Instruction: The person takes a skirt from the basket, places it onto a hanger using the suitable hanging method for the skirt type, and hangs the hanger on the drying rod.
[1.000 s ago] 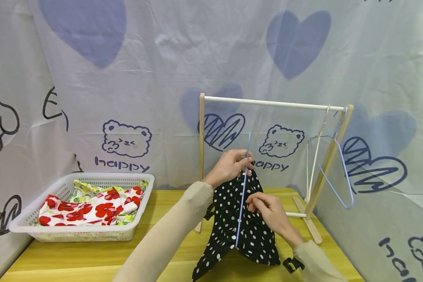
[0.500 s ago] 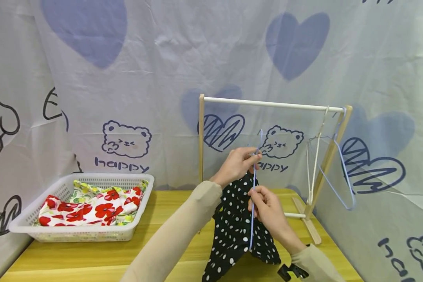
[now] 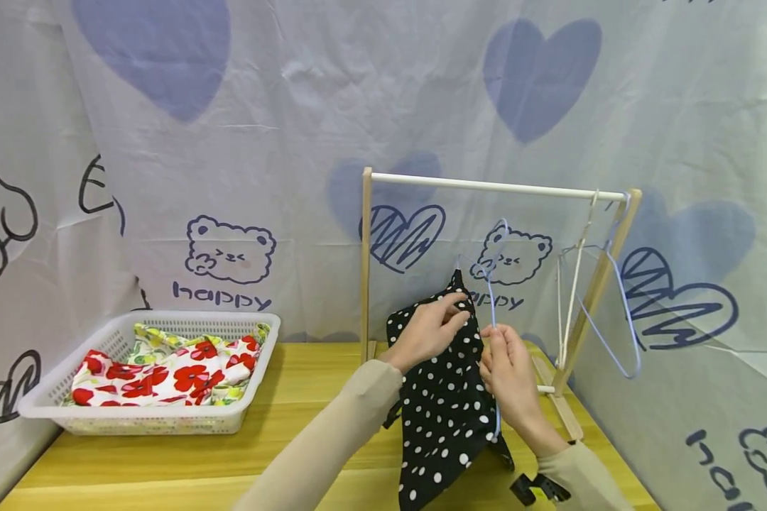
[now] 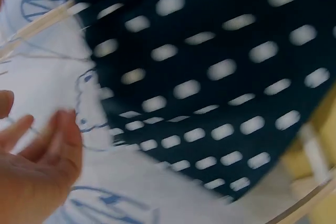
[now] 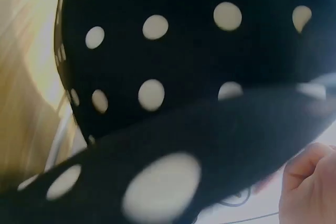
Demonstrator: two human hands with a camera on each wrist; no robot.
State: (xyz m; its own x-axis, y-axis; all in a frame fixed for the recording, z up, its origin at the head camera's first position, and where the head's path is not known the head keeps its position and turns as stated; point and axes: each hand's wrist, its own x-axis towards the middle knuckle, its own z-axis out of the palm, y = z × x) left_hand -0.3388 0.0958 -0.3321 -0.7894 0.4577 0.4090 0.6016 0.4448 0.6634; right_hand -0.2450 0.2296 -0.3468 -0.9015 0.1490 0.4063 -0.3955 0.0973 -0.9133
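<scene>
Across the near part of your view spreads the yellow wood-grain desk point(image 3: 166, 472). Towards its far right stands the pale wooden rack with a white crossbar point(image 3: 486, 186), the bar running left to right above and beyond your hands. Well to the left sits the white perforated plastic basket point(image 3: 265, 362), apart from both hands.

The black fabric garment with white dots point(image 3: 444, 404) is between your hands, on the near side of the rack. Its long axis slopes from a narrow peak at the far top down to a lower corner at the near edge of view.

The thin light-blue hanger point(image 3: 493, 305) lies along the garment's right side, seen nearly edge-on. Its hook points up, lower in your view than the crossbar; how much depth separates them you cannot tell.

Your right hand point(image 3: 508, 369) is the nearer one to that hanger: it grips the right-hand length, below the hook. Your left hand point(image 3: 428, 330) is left of it, in front of the garment, fingers loosely bent and holding nothing visible; the left wrist view shows a gap between fingertips and cloth.
</scene>
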